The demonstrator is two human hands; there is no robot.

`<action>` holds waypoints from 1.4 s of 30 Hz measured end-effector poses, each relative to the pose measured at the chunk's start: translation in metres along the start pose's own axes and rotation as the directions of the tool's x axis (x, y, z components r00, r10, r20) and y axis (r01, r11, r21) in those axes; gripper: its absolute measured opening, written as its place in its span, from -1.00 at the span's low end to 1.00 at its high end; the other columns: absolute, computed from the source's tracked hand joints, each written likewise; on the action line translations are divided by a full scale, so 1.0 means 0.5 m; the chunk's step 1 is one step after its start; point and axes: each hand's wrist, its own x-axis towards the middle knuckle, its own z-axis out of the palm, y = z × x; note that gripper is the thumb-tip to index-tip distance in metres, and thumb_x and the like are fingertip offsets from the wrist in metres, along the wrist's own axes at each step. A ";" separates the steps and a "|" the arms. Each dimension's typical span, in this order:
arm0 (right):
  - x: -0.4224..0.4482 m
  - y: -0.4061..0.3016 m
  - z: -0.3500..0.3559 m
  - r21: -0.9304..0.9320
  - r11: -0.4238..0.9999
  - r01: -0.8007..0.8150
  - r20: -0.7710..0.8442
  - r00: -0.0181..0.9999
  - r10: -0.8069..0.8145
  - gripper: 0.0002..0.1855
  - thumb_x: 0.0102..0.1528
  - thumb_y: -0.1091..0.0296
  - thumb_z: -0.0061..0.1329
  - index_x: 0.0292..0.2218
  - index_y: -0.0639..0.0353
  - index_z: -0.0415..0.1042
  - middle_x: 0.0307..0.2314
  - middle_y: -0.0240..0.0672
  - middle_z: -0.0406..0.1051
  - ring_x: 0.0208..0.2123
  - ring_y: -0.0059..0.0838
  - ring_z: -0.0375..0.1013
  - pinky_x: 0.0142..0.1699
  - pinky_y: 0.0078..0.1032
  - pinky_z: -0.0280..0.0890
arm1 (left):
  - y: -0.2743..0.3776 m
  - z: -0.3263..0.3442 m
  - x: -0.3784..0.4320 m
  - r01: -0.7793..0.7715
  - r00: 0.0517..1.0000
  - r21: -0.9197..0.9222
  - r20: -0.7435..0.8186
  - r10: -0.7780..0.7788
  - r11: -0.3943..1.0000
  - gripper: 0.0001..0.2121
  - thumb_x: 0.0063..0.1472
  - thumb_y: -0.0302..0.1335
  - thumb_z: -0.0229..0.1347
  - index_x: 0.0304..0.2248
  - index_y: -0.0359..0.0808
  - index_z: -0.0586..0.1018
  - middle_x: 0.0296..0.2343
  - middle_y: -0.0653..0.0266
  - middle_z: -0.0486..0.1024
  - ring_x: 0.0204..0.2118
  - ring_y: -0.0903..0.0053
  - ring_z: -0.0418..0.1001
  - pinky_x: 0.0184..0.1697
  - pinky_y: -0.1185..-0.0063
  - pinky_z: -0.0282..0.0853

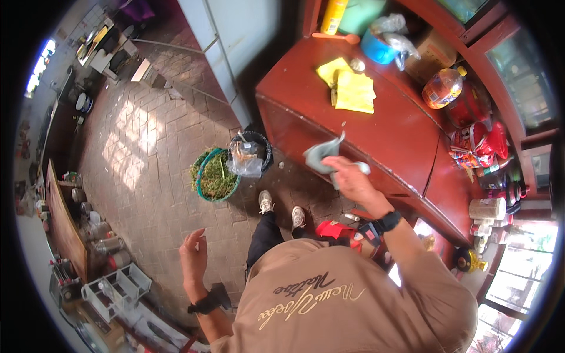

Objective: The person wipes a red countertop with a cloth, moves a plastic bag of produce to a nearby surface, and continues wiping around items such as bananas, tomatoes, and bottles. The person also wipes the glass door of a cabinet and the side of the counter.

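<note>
My right hand [353, 178] grips a grey-green cloth [321, 154] by the front edge of a red wooden cabinet [304, 84]. Part of the cloth flares up beside the edge, and another part hangs below my fingers. My left hand [194, 249] hangs over the brick floor with nothing in it, its fingers loosely bent. On the cabinet top, beyond my right hand, lie folded yellow cloths [353, 90] and a small pale round object [357, 65].
A green-rimmed basket of plant stems [216, 181] and a black-lined bin [260, 145] stand ahead of my feet. Along the cabinet's back are a blue tub [378, 48], an orange-filled bottle [441, 90] and jars [487, 208]. A white rack [117, 289] is at lower left.
</note>
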 end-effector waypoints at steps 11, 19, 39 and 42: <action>-0.007 -0.129 0.199 -0.540 0.801 -0.259 0.590 0.563 0.580 -0.66 0.04 0.52 -0.06 -0.14 0.16 0.59 -0.18 -0.04 0.55 -0.18 -0.12 0.54 -0.08 -0.42 0.41 | -0.177 -0.104 -0.116 0.092 0.996 -0.075 0.024 -0.091 0.993 -0.79 0.22 -0.62 0.10 -0.14 -0.34 0.62 -0.24 0.09 0.61 -0.21 0.35 0.59 -0.12 0.49 0.45; -0.149 -0.080 0.353 0.050 0.634 -0.772 0.530 0.559 0.638 -0.77 0.12 0.23 0.05 -0.26 0.16 0.59 -0.46 -0.48 0.53 -0.35 -0.62 0.45 -0.20 -0.46 0.37 | -0.240 -0.210 -0.019 -0.125 0.986 -0.017 0.107 0.126 0.992 -0.80 0.20 -0.63 0.09 -0.17 -0.37 0.60 -0.27 -0.04 0.58 -0.26 0.11 0.57 -0.18 0.38 0.46; -0.328 -0.079 -0.106 0.695 0.422 -0.582 -0.112 0.492 0.863 -0.72 0.24 0.18 0.04 -0.15 0.20 0.47 -0.37 -0.40 0.49 -0.31 -0.55 0.48 -0.22 -0.45 0.44 | 0.157 -0.007 0.283 -0.616 0.694 -0.172 0.344 0.633 0.769 -0.78 0.21 -0.60 0.07 -0.14 -0.36 0.58 -0.29 -0.03 0.56 -0.29 0.14 0.56 -0.23 0.38 0.44; -0.308 -0.089 -0.261 0.817 0.482 -0.317 -0.204 0.623 0.755 -0.67 0.29 0.26 -0.03 0.01 0.26 0.39 -0.19 -0.32 0.50 -0.16 -0.48 0.52 -0.01 -0.39 0.45 | 0.220 0.067 0.308 -0.607 0.694 -0.174 0.359 0.624 0.775 -0.80 0.20 -0.60 0.08 -0.16 -0.38 0.59 -0.25 -0.05 0.57 -0.21 0.11 0.56 -0.12 0.37 0.45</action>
